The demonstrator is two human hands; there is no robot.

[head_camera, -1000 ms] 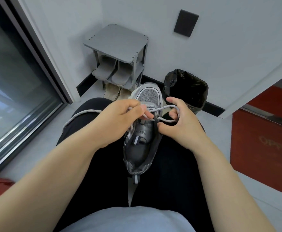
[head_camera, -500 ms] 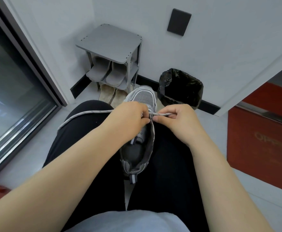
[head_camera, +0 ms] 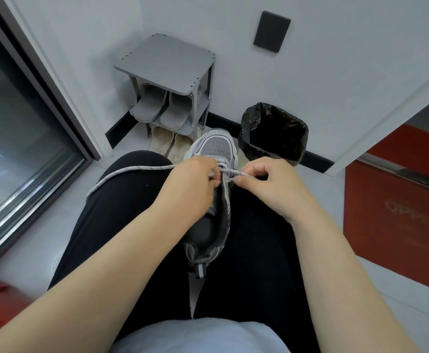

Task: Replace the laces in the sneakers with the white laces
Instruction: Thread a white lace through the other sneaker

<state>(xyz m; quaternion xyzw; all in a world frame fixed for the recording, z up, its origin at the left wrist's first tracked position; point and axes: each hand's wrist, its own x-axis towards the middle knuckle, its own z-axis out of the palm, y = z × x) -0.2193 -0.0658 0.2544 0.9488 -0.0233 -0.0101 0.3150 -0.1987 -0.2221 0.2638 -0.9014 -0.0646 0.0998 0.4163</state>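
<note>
A grey sneaker (head_camera: 214, 149) lies between my thighs with its toe pointing away from me and its dark opening toward me. A white speckled lace (head_camera: 132, 170) runs from the eyelets across my left thigh and down its outer side. My left hand (head_camera: 190, 187) covers the tongue and pinches the lace at the eyelets. My right hand (head_camera: 267, 184) pinches a short stretch of the same lace just right of the shoe. The eyelets under my fingers are hidden.
A grey shoe rack (head_camera: 167, 62) with slippers stands against the wall ahead. A bin with a black bag (head_camera: 274, 133) sits right of the shoe's toe. A red cabinet (head_camera: 396, 205) is at the right, a glass sliding door (head_camera: 17, 123) at the left.
My hands have closed in over the upper eyelets and the loop of lace between them has been drawn short and taut. The view has shifted slightly.
</note>
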